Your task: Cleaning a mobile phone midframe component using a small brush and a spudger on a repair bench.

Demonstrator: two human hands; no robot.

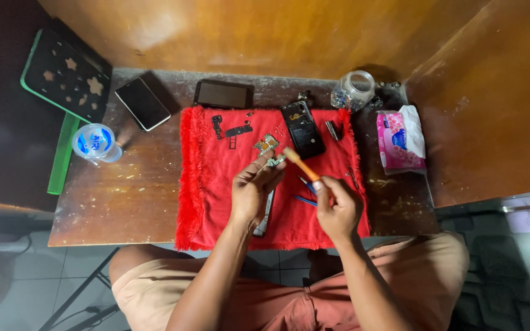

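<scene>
Wooden table (130, 196), scarred and flecked, carries a red fringed cloth (216, 202) as my work mat. On the bare wood sit two dark phones face up (143, 103) (222, 94), a sealed water cup (95, 142), a glass jar of small parts (355, 89) and a pink tissue pack (400, 140). On the cloth lies an opened phone body (303, 129), with black brackets (234, 130) and a loose circuit board (265, 143) to its left. My left hand (251, 191) is raised over the mat, fingertips pressed together on a small circuit part (275, 161). My right hand (337, 211) is closed around an orange-handled brush (302, 164), bristle end touching that part. Step in hand, as I judge it: brushing the part clean. Next move, in my judgement, calls for light strokes and a steady pinch, turning the part to reach its other face. Blue tools (305, 200) lie beneath my hands.
</scene>
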